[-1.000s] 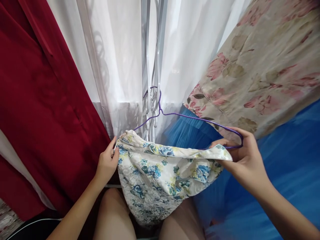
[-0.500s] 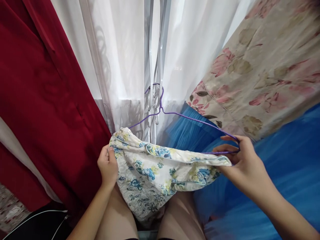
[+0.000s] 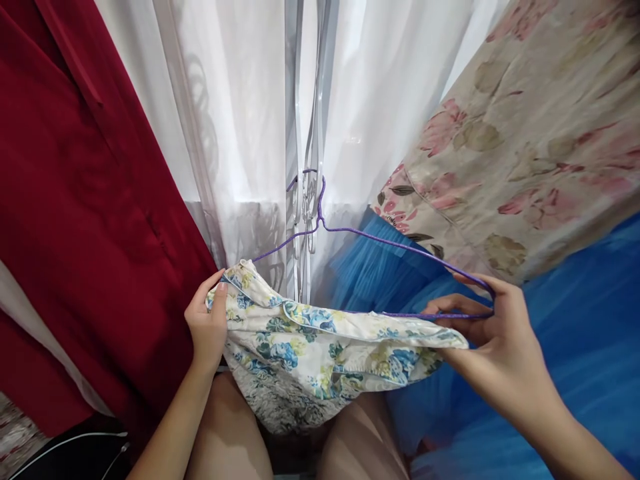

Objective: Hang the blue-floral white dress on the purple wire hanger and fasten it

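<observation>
A white garment with a blue and yellow flower print (image 3: 310,353) hangs across a thin purple wire hanger (image 3: 380,241). My left hand (image 3: 207,327) pinches the garment's left end, fingers closed on the cloth over the hanger's left shoulder. My right hand (image 3: 493,340) grips the hanger's right corner together with the garment's right edge. The hanger's hook points away from me, toward the white curtain (image 3: 240,120). The lower part of the garment drapes down over my bare knees.
A dark red garment (image 3: 75,200) hangs at the left. A beige cloth with pink flowers (image 3: 530,133) hangs at the upper right over blue tulle (image 3: 575,333). Metal window bars (image 3: 305,133) stand behind the white curtain. A black item with a white cable (image 3: 75,450) lies bottom left.
Both hands spread slightly apart, stretching the floral garment wider along the hanger. My left hand moved left and up; my right hand moved a little right and down.
</observation>
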### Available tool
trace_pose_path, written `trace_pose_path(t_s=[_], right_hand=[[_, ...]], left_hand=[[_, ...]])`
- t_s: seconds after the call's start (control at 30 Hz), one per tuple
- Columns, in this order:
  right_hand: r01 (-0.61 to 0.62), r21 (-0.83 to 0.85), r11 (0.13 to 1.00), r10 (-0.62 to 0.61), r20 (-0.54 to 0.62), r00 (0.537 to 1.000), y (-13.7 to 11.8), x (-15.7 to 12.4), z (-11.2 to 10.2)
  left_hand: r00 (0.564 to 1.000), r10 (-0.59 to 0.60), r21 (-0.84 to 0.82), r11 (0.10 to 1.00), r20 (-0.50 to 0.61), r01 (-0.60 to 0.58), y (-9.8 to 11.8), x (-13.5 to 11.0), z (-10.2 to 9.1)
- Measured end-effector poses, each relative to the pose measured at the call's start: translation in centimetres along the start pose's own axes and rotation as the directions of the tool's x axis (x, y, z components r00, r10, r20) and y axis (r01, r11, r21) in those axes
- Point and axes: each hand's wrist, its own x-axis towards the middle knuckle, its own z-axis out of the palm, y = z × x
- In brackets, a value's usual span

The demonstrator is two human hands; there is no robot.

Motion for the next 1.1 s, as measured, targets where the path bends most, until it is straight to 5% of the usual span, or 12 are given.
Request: trace_pose_path(t_s=[0.07,0.23,0.43,0.6,0.67,0.77,0.9,1.1], right_hand=[[0.012,0.007,1.000,-0.012,-0.006,1.000,0.0,-0.2,0.1],[0.021,0.015,1.000,-0.020,-0.060,0.998,0.0,-0.6,1.0],[0.020,0.008,1.000,-0.019,-0.110,0.994,-0.3,-0.7,1.8],[-0.023,0.028,0.999,0.026,-0.108,0.994,0.5,-1.2,1.9],[-0.025,-0.018,1.000,0.023,-0.118,0.993,0.9,-1.4,1.8],[0.004,-0.227,0.974,-0.033,-0.123,0.992,1.0,-1.7,1.2],[0.171,-0.534,0.828,-0.185,0.027,0.982,0.1,-2.0,-0.4],[0.368,-0.566,0.737,-0.201,0.336,0.920,-2.2,-1.2,-2.7]], left_hand=[[0.994,0.104,0.162,0.982,-0.039,-0.096,0.2,-0.9,0.1],[0.986,0.074,0.308,0.951,-0.151,-0.025,-1.2,-4.5,0.7],[0.989,0.095,0.276,0.953,0.113,-0.123,-1.8,-6.0,0.8],[0.929,0.046,0.269,0.951,0.367,-0.153,-1.2,-6.1,0.4],[0.922,0.011,0.284,0.950,0.388,-0.130,-1.3,-6.0,0.3],[0.960,-0.072,0.164,0.986,0.270,0.028,-1.6,-5.0,0.1],[0.955,-0.220,-0.137,0.959,0.197,0.249,-1.8,-3.0,0.0],[0.939,-0.244,-0.159,0.945,0.241,0.287,-1.2,-1.8,0.1]])
